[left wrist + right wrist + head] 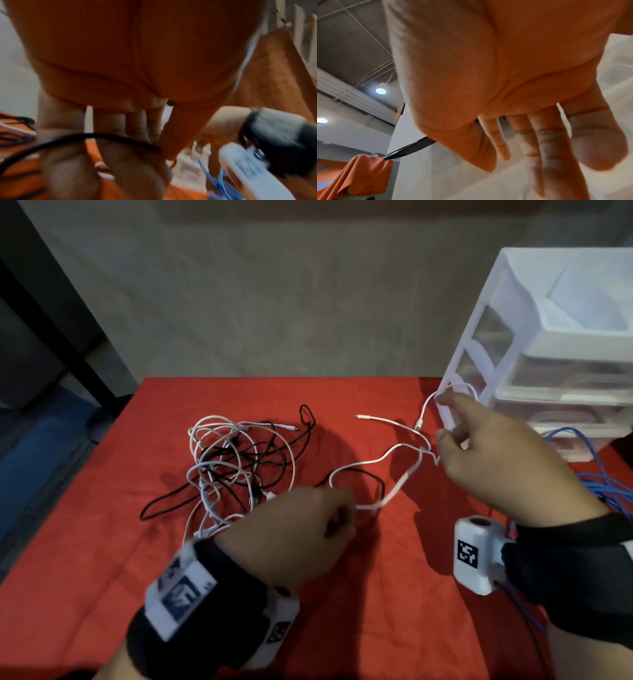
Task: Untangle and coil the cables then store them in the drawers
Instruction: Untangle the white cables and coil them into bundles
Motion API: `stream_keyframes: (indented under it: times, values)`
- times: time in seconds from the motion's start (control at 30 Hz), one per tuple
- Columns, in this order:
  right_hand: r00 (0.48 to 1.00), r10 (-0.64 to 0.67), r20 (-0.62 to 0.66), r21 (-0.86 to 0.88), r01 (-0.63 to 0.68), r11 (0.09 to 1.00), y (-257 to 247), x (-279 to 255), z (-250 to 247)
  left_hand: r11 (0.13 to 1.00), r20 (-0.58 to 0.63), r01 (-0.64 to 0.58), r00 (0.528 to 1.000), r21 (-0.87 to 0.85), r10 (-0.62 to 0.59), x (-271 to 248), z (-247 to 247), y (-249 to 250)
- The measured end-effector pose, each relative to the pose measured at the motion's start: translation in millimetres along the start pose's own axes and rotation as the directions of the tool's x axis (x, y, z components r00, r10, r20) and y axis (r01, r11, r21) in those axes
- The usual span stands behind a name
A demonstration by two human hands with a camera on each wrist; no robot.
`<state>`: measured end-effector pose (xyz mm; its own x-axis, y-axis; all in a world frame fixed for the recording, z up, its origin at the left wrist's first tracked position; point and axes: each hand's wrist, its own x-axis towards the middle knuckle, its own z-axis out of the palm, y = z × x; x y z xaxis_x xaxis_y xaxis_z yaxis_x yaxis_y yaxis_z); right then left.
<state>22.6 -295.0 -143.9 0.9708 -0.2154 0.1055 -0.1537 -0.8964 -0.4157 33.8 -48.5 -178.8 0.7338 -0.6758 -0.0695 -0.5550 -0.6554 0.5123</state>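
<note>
Near left: left hand (pixel 301 529) pinches white cable (pixel 387 460); light, limp, grip near the plugs.
Right: right hand (pixel 493 453), fingers loosely spread, touches its loops.
Far left: tangled pile (pixel 236 463).
Far right: drawers (pixel 561 344).

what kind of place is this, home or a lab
Probably an indoor workspace or lab, not a home: a red cloth-covered table, a white plastic drawer unit, and an exposed-beam ceiling with round lights.
</note>
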Motion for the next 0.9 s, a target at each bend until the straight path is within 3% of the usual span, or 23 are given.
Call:
stream_keyframes:
  times: [0.1, 0.2, 0.23, 0.27, 0.37, 0.47, 0.57, 0.67, 0.73, 0.83, 0.9]
  values:
    - [0.997, -0.02, -0.074, 0.031, 0.022, 0.999, 1, 1, -2, 0.965, -0.273, -0.009, 0.96, -0.263, -0.066, 0, -30, -12]
    - [0.985, -0.105, -0.14, 0.251, 0.137, 0.958, -7, 1, 1, 0.814, -0.547, -0.099, 0.785, -0.573, -0.29, 0, -52, -19]
    - [0.979, -0.142, -0.145, 0.327, 0.183, 0.927, -13, 0, 4, 0.748, -0.569, -0.142, 0.743, -0.649, -0.353, 0, -56, -18]
    - [0.974, -0.179, -0.14, 0.402, 0.221, 0.888, -20, -2, 8, 0.689, -0.558, -0.17, 0.733, -0.705, -0.39, -1, -58, -16]
    - [0.955, -0.284, -0.08, 0.627, 0.27, 0.731, -46, -11, 19, 0.61, -0.462, -0.187, 0.823, -0.77, -0.33, -4, -57, -4]
    - [0.928, -0.372, -0.007, 0.718, 0.263, 0.644, -65, -20, 20, 0.626, -0.388, -0.193, 0.902, -0.755, -0.19, -7, -53, 11]
    - [0.923, -0.385, 0.022, 0.809, 0.21, 0.549, -68, -24, 14, 0.625, -0.408, -0.234, 0.901, -0.744, -0.149, -10, -56, 15]
    - [0.942, -0.329, 0.064, 0.952, 0.041, 0.304, -67, -25, 6, 0.584, -0.446, -0.287, 0.883, -0.759, -0.147, -12, -61, 13]
    - [0.915, -0.402, 0.031, 0.982, 0.047, 0.183, -64, -27, 0, 0.637, -0.419, -0.29, 0.906, -0.714, -0.058, -11, -58, 12]
    - [0.881, -0.471, -0.03, 0.97, 0.14, 0.201, -58, -24, -1, 0.745, -0.288, -0.232, 0.956, -0.626, 0.056, -4, -44, 8]
    - [0.872, -0.488, -0.033, 0.956, 0.17, 0.239, -55, -23, 0, 0.81, -0.36, -0.229, 0.933, -0.54, 0.023, 3, -34, 6]
